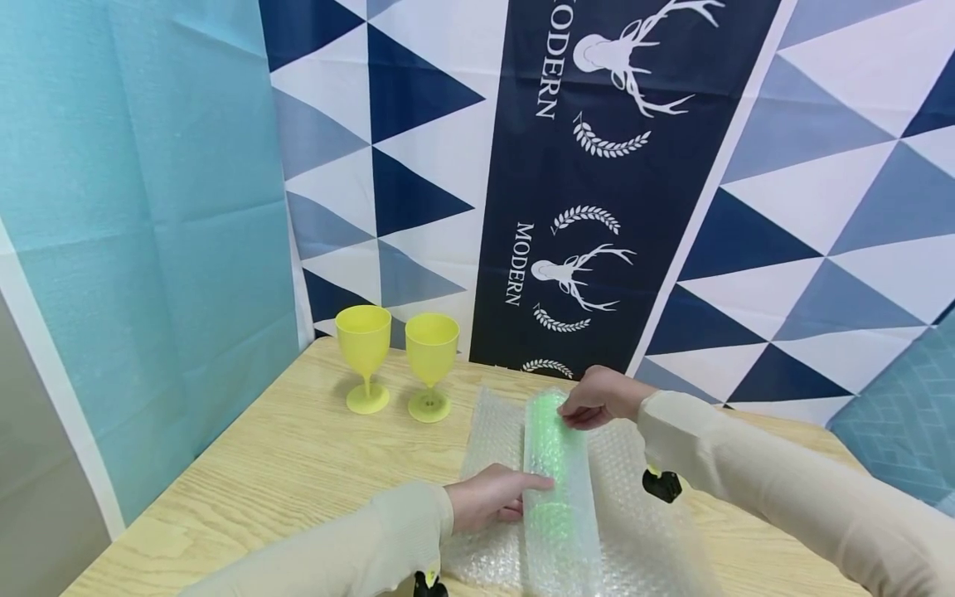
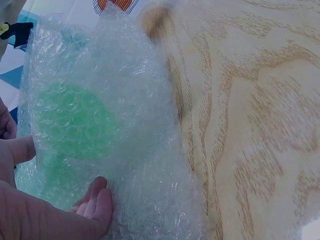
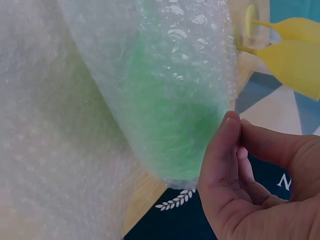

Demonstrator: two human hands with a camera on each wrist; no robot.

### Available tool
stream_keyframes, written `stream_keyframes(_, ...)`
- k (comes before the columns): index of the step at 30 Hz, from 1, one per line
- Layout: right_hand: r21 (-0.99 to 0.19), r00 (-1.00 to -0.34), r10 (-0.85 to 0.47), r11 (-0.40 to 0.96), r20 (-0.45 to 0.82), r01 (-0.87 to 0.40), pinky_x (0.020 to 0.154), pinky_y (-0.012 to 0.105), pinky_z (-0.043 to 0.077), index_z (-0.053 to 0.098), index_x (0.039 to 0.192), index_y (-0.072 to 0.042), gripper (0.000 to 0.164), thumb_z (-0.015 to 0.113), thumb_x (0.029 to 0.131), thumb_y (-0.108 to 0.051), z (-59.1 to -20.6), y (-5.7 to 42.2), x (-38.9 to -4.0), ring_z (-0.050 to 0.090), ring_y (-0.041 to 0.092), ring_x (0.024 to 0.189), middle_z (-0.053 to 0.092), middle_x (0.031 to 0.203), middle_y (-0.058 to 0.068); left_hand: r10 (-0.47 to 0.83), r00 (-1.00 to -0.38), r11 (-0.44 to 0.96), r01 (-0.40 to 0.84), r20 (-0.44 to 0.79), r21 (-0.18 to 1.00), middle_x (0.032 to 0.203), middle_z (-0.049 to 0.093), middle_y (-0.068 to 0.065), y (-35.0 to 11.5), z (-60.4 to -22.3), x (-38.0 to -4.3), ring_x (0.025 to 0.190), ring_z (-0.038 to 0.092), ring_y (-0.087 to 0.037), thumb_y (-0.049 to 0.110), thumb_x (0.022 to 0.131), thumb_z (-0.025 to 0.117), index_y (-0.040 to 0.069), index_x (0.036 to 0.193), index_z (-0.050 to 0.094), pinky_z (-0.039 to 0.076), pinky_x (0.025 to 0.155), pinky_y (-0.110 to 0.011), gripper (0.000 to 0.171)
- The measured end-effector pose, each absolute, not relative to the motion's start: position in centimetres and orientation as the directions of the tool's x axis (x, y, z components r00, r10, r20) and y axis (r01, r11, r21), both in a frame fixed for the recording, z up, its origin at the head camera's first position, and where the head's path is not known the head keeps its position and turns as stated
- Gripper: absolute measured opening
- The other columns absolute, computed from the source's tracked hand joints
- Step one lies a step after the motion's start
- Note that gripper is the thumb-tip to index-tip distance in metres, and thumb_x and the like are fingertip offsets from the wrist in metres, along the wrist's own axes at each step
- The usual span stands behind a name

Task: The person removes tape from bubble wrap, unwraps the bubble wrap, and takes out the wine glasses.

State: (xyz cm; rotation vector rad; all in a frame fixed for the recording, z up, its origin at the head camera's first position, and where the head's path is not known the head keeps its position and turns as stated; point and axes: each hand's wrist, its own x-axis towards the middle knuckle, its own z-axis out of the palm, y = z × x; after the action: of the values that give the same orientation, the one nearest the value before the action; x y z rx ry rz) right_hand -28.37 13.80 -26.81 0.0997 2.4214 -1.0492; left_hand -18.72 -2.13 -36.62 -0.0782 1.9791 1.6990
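A green thing (image 1: 552, 431) shows blurred through a long roll of bubble wrap (image 1: 578, 531) lying on the table; its full shape is hidden. In the left wrist view the green part (image 2: 75, 122) has a rounded outline under the bubbles. My left hand (image 1: 488, 497) holds the near-left side of the roll, one digit stretched over the top and the other fingers bent at its side. At the far end, my right hand (image 1: 603, 398) pinches the edge of the wrap between thumb and forefinger, as the right wrist view shows close up.
Two yellow goblets, one left (image 1: 364, 348) and one right (image 1: 431, 356), stand upright at the back left. Loose bubble wrap (image 1: 645, 514) spreads on both sides of the roll over the wooden table (image 1: 313, 448). Behind the table hangs a patterned cloth (image 1: 418, 166).
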Motion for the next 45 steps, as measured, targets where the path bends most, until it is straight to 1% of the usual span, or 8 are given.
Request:
stream_keyframes(4, -0.673, -0.871, -0.127, 0.690, -0.474, 0.266, 0.064, 0.023, 0.057, 0.065, 0.087, 0.003, 0.004, 0.064, 0.086, -0.001, -26.6, 14.4, -28.3, 0.062, 0.010, 0.062, 0.064, 0.068, 0.002, 0.282, -0.863, 0.207, -0.371, -0.419, 0.905, 0.110, 0.060, -0.007, -2.1, -36.6, -18.7, 0.097, 0.059, -0.016, 0.034, 0.086, 0.068, -0.001, 0.118, 0.054, 0.053, 0.094, -0.034, 0.049)
stream_keyframes(7, -0.689, -0.869, -0.137, 0.672, -0.475, 0.271, 0.063, 0.021, 0.057, 0.064, 0.083, 0.001, 0.005, 0.063, 0.087, -0.001, -26.7, 15.2, -28.2, 0.061, 0.008, 0.060, 0.063, 0.065, 0.001, 0.283, -0.866, 0.201, -0.367, -0.412, 0.908, 0.109, 0.060, -0.007, -2.0, -36.7, -18.7, 0.096, 0.059, -0.015, 0.033, 0.086, 0.067, 0.000, 0.116, 0.055, 0.053, 0.094, -0.034, 0.046)
stream_keyframes(13, -0.692, -0.873, -0.138, 0.672, -0.469, 0.266, 0.060, 0.018, 0.055, 0.066, 0.080, -0.001, 0.009, 0.062, 0.088, -0.004, -27.3, 18.4, -27.7, 0.060, 0.004, 0.057, 0.063, 0.060, -0.004, 0.293, -0.867, 0.194, -0.359, -0.403, 0.913, 0.113, 0.059, -0.008, -1.9, -36.8, -18.7, 0.098, 0.059, -0.017, 0.032, 0.086, 0.067, -0.001, 0.118, 0.056, 0.052, 0.095, -0.035, 0.046)
stream_keyframes(17, -0.690, -0.881, -0.131, 0.677, -0.455, 0.256, 0.060, 0.019, 0.055, 0.067, 0.084, 0.002, 0.008, 0.062, 0.087, -0.004, -27.7, 21.1, -27.3, 0.059, 0.004, 0.057, 0.063, 0.061, -0.004, 0.289, -0.868, 0.210, -0.355, -0.404, 0.911, 0.117, 0.058, -0.009, -2.0, -37.0, -18.7, 0.100, 0.058, -0.018, 0.033, 0.086, 0.067, -0.002, 0.121, 0.054, 0.052, 0.096, -0.036, 0.051)
stream_keyframes(21, -0.683, -0.885, -0.112, 0.682, -0.452, 0.262, 0.060, 0.020, 0.055, 0.066, 0.088, 0.006, 0.011, 0.062, 0.088, -0.004, -27.9, 23.6, -27.0, 0.059, 0.005, 0.058, 0.063, 0.062, -0.003, 0.280, -0.871, 0.217, -0.353, -0.404, 0.910, 0.116, 0.058, -0.008, -2.0, -37.0, -18.7, 0.100, 0.057, -0.019, 0.033, 0.086, 0.067, -0.001, 0.120, 0.055, 0.051, 0.096, -0.036, 0.050)
stream_keyframes(27, -0.677, -0.892, -0.086, 0.684, -0.444, 0.271, 0.061, 0.020, 0.055, 0.066, 0.085, 0.005, 0.012, 0.062, 0.089, -0.006, -28.3, 26.2, -26.4, 0.059, 0.006, 0.059, 0.063, 0.063, -0.002, 0.269, -0.873, 0.207, -0.360, -0.407, 0.910, 0.110, 0.060, -0.007, -1.9, -36.8, -18.6, 0.097, 0.058, -0.018, 0.032, 0.086, 0.067, 0.000, 0.116, 0.056, 0.051, 0.094, -0.035, 0.045)
stream_keyframes(33, -0.673, -0.892, -0.073, 0.684, -0.446, 0.281, 0.060, 0.018, 0.053, 0.067, 0.082, 0.003, 0.013, 0.063, 0.089, -0.007, -28.9, 27.3, -25.9, 0.058, 0.005, 0.059, 0.063, 0.063, -0.003, 0.277, -0.873, 0.205, -0.354, -0.401, 0.913, 0.107, 0.062, -0.006, -1.8, -36.7, -18.4, 0.095, 0.059, -0.016, 0.032, 0.087, 0.066, 0.001, 0.114, 0.058, 0.052, 0.093, -0.034, 0.041)
stream_keyframes(45, -0.690, -0.898, -0.081, 0.671, -0.433, 0.272, 0.059, 0.017, 0.053, 0.066, 0.079, 0.001, 0.014, 0.061, 0.089, -0.007, -28.8, 28.0, -25.9, 0.058, 0.004, 0.059, 0.063, 0.062, -0.004, 0.269, -0.875, 0.214, -0.354, -0.403, 0.911, 0.107, 0.063, -0.007, -1.9, -36.7, -18.5, 0.097, 0.061, -0.017, 0.033, 0.088, 0.065, 0.002, 0.115, 0.058, 0.052, 0.094, -0.035, 0.042)
